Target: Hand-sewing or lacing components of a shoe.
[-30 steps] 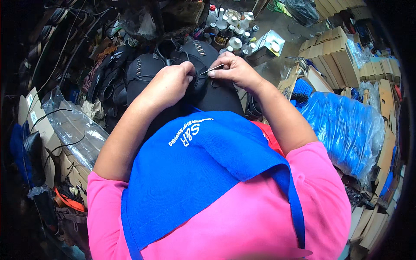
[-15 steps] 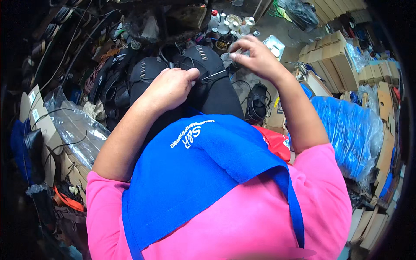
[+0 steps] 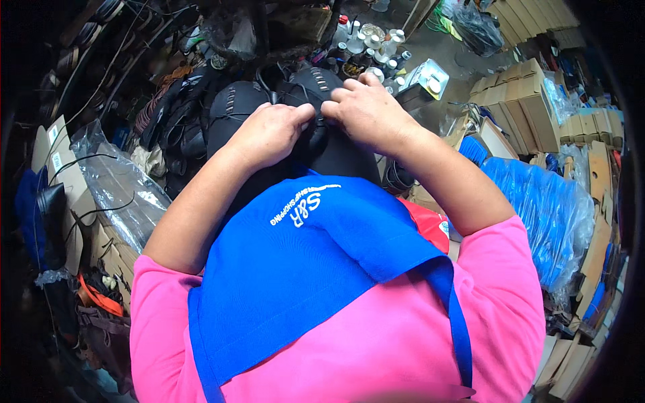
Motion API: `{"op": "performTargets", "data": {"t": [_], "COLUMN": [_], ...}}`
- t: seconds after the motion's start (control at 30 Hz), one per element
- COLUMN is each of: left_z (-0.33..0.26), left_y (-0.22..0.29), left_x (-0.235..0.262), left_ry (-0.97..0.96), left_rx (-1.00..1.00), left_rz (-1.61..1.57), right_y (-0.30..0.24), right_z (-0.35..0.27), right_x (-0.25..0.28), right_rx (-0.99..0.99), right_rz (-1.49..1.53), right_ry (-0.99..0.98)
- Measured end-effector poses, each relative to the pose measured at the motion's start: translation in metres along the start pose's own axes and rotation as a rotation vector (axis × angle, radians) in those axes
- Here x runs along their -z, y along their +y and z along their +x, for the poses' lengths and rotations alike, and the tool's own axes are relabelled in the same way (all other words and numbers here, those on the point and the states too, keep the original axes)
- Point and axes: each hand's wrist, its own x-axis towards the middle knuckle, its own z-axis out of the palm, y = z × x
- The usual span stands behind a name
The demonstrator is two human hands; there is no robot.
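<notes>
My left hand (image 3: 272, 133) is closed in a pinch above my lap, its fingertips turned away and hidden. Close beside it, my right hand (image 3: 371, 115) is also closed, fingers curled down, with a small gap between the two hands. What either hand pinches does not show. Below and between them a black, rounded item (image 3: 314, 138) lies against my black trousers (image 3: 349, 160); its kind is hard to tell. Thin black cord (image 3: 299, 87) crosses my knees, which have rows of pale stitches.
Bottles and jars (image 3: 366, 43) stand beyond my right knee, near a tin (image 3: 430, 79). Cardboard boxes (image 3: 517, 101) and a plastic-wrapped blue bundle (image 3: 537, 208) are at the right. Dark shoes (image 3: 185, 134) crowd the left, with clear plastic sheeting (image 3: 121, 188) nearer.
My right hand has come down and left, from out beside the right knee to close by my left hand. A thin pale rod seen by the left hand earlier no longer shows.
</notes>
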Motion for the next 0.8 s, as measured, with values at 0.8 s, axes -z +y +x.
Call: {"op": "performTargets", "data": {"t": [0.8], "left_z": [-0.03], "left_y": [0.042], "left_x": [0.067], "left_ry": [0.098], "left_rx": [-0.016], "left_rz": [-1.519], "right_y": [0.022], "right_z": [0.001], "right_x": [0.002], "right_rx": [-0.124], "right_rz": [2.564], "right_ry": [0.533]}}
